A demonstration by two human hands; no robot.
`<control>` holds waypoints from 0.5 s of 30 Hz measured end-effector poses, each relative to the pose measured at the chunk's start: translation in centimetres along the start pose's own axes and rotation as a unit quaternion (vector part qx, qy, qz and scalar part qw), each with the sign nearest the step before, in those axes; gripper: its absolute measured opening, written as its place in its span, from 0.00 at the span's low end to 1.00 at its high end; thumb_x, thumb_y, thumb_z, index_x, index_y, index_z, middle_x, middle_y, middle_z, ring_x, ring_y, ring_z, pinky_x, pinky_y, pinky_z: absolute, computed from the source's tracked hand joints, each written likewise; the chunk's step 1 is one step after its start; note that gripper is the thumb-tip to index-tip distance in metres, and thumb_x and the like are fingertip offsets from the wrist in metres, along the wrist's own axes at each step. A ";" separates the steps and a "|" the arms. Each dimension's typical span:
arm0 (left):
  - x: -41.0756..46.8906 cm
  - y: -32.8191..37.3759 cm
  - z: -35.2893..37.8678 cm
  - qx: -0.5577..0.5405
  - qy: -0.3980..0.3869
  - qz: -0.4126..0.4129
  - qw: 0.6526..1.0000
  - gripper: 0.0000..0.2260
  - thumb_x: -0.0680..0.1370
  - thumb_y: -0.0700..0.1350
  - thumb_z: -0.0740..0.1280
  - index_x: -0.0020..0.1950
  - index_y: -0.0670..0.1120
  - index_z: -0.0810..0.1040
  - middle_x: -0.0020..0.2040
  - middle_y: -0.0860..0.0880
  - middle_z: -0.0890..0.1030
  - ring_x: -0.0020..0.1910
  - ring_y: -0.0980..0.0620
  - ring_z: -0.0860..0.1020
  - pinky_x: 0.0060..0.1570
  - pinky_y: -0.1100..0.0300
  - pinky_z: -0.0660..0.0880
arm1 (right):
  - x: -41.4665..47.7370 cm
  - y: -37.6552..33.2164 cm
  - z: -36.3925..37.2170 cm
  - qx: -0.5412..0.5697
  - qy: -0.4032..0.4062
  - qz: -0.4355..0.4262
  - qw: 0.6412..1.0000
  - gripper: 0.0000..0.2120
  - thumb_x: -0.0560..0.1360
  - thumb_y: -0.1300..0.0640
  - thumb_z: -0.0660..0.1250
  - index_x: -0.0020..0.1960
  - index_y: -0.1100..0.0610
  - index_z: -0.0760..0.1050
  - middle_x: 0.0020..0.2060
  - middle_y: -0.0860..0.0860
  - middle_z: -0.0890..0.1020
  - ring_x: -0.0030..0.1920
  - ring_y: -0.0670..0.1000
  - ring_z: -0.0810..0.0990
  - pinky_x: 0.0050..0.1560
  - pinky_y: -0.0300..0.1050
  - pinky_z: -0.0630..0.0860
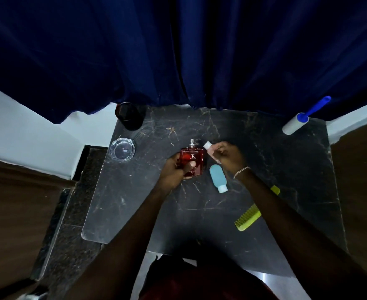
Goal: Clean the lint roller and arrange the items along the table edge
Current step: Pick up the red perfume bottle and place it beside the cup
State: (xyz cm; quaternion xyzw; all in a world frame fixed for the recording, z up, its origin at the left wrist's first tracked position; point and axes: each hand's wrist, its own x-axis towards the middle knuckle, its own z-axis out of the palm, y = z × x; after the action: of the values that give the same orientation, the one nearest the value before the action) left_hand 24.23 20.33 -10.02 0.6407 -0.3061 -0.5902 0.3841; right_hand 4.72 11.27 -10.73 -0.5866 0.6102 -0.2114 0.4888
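My left hand [175,169] grips a red perfume bottle [193,158] over the middle of the dark marble table [135,191]; its silver spray nozzle is bare. My right hand [227,156], just right of the bottle, pinches a small white cap [207,145]. A light blue squeeze bottle [217,178] lies flat below my right hand. The lint roller [296,124], white with a blue handle, rests at the far right corner. A yellow-green comb [248,218] lies at the right, partly under my right forearm.
A dark tumbler [129,116] stands at the far left corner, with a clear glass ashtray [122,150] in front of it. A dark blue curtain [178,50] hangs along the table's far edge. Wooden surfaces flank the table.
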 end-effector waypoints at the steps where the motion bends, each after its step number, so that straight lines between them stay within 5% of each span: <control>1: -0.2 -0.1 -0.1 0.007 0.000 0.004 1.000 0.22 0.77 0.43 0.75 0.70 0.49 0.77 0.60 0.52 0.85 0.62 0.49 0.82 0.62 0.41 0.80 | 0.7 0.1 -0.7 -0.021 0.014 0.014 1.000 0.11 0.75 0.62 0.72 0.54 0.67 0.79 0.49 0.62 0.85 0.44 0.52 0.83 0.44 0.39 0.79; 5: -1.2 -0.9 -0.2 0.012 0.013 0.021 1.000 0.23 0.77 0.41 0.74 0.71 0.45 0.75 0.64 0.45 0.84 0.63 0.44 0.83 0.62 0.40 0.80 | 3.3 0.7 -2.9 -0.117 0.010 0.049 0.992 0.13 0.77 0.63 0.69 0.58 0.70 0.78 0.54 0.66 0.84 0.57 0.61 0.82 0.56 0.48 0.76; 15: -2.8 -2.7 -1.1 -0.003 0.050 0.037 0.998 0.20 0.76 0.40 0.76 0.66 0.45 0.78 0.58 0.45 0.86 0.57 0.43 0.85 0.54 0.44 0.84 | 4.8 0.8 -4.4 -0.166 -0.042 0.046 0.984 0.16 0.76 0.60 0.72 0.58 0.70 0.79 0.57 0.65 0.83 0.60 0.60 0.81 0.64 0.51 0.76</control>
State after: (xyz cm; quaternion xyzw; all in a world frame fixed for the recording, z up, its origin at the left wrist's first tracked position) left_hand 24.82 24.25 -10.84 0.6564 -0.3083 -0.5434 0.4228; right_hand 1.34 5.65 -11.15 -0.6389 0.6425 -0.0598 0.4188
